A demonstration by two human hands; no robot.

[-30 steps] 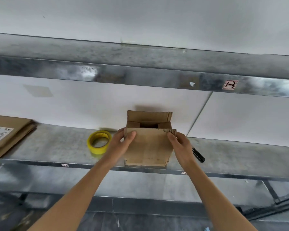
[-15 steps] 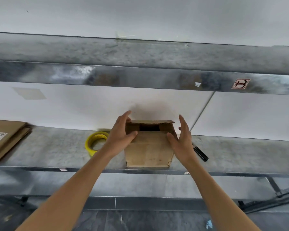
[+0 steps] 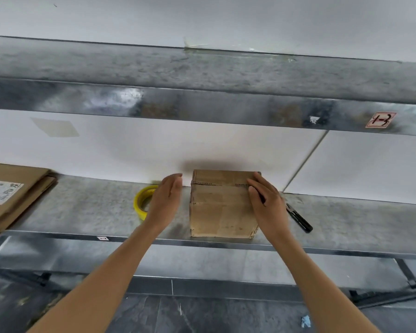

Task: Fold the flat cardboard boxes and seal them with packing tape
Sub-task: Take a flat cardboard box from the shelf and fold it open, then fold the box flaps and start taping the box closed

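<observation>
I noted the metal shelf (image 3: 82, 212) as the working level, with a stack of flat cardboard (image 3: 12, 188) lying at its far left end. The box (image 3: 221, 207) stood upright near the shelf's front edge, towards the middle, its top flaps folded down and no tape visible across the seam.

The right hand (image 3: 267, 203) was released, not grasping. Its fingers lay straight along the box's upper right corner, pressing there, with the forearm reaching in from below. The left hand (image 3: 165, 200) was likewise relaxed and flat, thumb uppermost. It stood just beside the box's left wall and, as far as I could tell, clear of it.

The yellow tape roll (image 3: 138, 203) stood on edge just behind the left hand. A black marker (image 3: 299, 218) lay near the right wrist.

My judgement: the step in hand was closing the flaps for sealing. To do it well, the right hand should keep the flaps level and butted together while the left fetches the roll, so the seam does not spring open.
</observation>
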